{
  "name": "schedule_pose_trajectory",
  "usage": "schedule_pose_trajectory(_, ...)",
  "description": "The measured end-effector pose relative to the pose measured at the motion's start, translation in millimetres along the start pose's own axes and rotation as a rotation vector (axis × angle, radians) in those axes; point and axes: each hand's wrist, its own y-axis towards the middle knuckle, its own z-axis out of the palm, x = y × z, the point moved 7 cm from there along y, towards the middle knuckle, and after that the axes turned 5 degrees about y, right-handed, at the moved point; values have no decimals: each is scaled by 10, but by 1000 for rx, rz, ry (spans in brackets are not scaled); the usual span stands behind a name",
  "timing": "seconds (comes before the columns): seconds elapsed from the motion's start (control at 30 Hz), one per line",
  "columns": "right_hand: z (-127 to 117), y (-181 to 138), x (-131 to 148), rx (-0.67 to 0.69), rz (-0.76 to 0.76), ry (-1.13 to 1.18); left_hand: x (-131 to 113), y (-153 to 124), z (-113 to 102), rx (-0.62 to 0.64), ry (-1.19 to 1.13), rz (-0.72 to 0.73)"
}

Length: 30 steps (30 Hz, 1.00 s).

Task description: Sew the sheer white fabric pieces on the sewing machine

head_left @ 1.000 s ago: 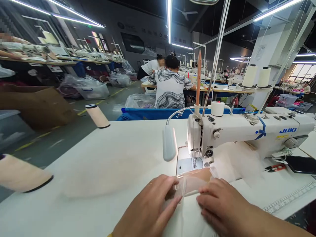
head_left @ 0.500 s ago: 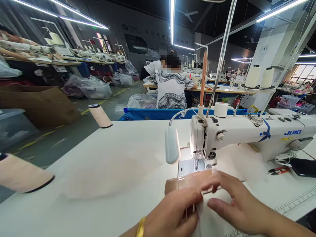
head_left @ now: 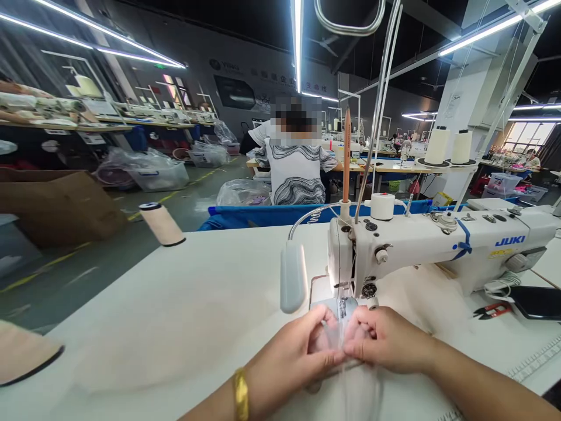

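A white sewing machine stands in front of me, its needle and presser foot just beyond my fingertips. My left hand, with a gold bracelet at the wrist, pinches a thin, sheer pale fabric. Close beside it, my right hand pinches the same fabric, thumbs nearly touching. The cloth hangs down from my fingers toward the table's front and looks smeared by motion. Part of it between the hands is hidden by the fingers.
Thread cones stand at the white table's left edge. On the right lie red-handled thread snips, a black phone and a clear ruler. A lamp hangs left of the needle. A person sits ahead.
Both hands have come together before the needle, the right now pinching the sheer fabric rather than resting spread. The brown patch under the fingers is mostly covered. The view has tilted up slightly.
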Motion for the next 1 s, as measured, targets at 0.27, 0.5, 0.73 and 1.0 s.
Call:
schedule_pose_trajectory(0.27,-10,-66,-34,-128,-152,-42,8,24,8,-83,56,41)
schedule_pose_trajectory(0.5,-24,-59,-49,-171,-211,-12,26,15,-9,-129,172,97)
schedule_pose_trajectory(0.73,27,-22,-92,-222,-222,-23,76,23,79,-98,198,107)
schedule_pose_trajectory(1.0,27,-45,-51,-300,-345,-136,40,-20,23,-370,163,335)
